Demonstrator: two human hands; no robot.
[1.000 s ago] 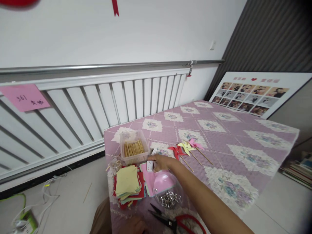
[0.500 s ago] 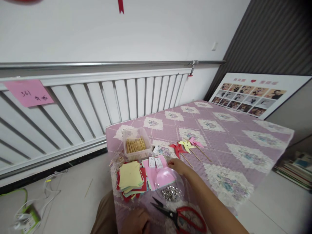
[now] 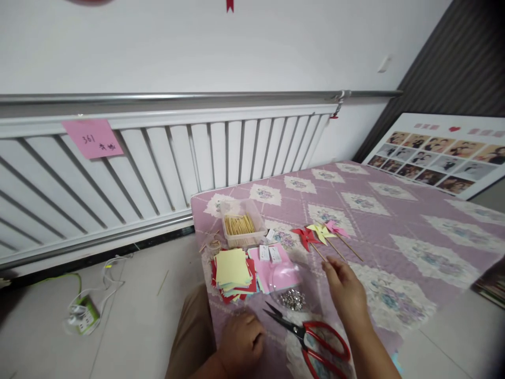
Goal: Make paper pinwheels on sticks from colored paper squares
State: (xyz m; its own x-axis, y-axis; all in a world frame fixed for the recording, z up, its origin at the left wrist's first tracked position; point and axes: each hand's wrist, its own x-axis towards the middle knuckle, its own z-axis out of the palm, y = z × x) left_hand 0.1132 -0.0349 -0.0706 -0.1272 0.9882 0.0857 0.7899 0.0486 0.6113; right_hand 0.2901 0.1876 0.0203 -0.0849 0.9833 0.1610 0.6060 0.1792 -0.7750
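Observation:
My left hand (image 3: 242,337) rests on the bed-like table's near edge, its fingers curled in and nothing visible in them. My right hand (image 3: 345,284) is over the cloth on the right, fingers bent together. Its fingertips overlap the stick end of the red pinwheel (image 3: 305,238); whether they grip anything is hidden. Beside that lie a yellow pinwheel (image 3: 321,233) and a pink pinwheel (image 3: 337,228). Between my hands are red-handled scissors (image 3: 302,332), blades apart, and a clear plastic dish (image 3: 313,295) holding small metal pieces (image 3: 292,299).
A clear box (image 3: 258,221) of wooden sticks (image 3: 240,225) stands behind a stack of coloured paper squares (image 3: 233,268). Pink sheets (image 3: 283,276) carry two small white boxes (image 3: 270,254). A white radiator (image 3: 232,152) runs along the wall; a photo board (image 3: 437,152) leans at right.
My right hand has moved right, away from the clear dish, to the red pinwheel's stick end. The camera view has shifted left. My left hand shows more fully, still curled on the table.

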